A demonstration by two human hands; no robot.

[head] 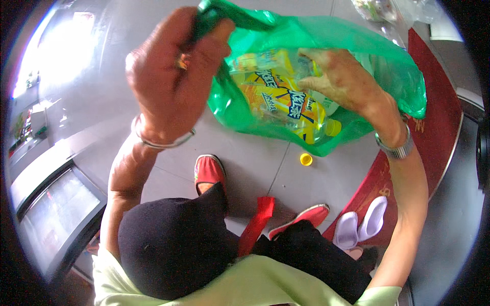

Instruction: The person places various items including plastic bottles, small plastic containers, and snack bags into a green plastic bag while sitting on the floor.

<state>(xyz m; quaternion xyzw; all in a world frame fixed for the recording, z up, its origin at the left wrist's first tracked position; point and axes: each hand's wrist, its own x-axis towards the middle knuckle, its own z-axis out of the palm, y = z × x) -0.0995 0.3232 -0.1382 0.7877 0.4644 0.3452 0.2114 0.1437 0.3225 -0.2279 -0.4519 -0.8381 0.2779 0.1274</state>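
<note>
My left hand [172, 72] grips the gathered rim of a translucent green plastic bag [317, 34], holding its mouth up at the upper left. Inside the bag lie several clear plastic drink bottles with yellow printed labels [275, 95]. One bottle has a yellow screw cap [333, 127] near the bag's lower edge. My right hand [340, 78] reaches into the bag, thumb and fingers curved around a clear plastic bottle [305, 68] with a yellow ring. Part of that bottle is hidden by the hand and the other bottles.
A loose yellow bottle cap [306, 159] lies on the grey tiled floor [245, 153] below the bag. Lilac clogs [358, 225] stand on a red mat [432, 126] at right. A red strip [257, 225] hangs between my knees. Clear plastic bags [402, 11] sit at upper right.
</note>
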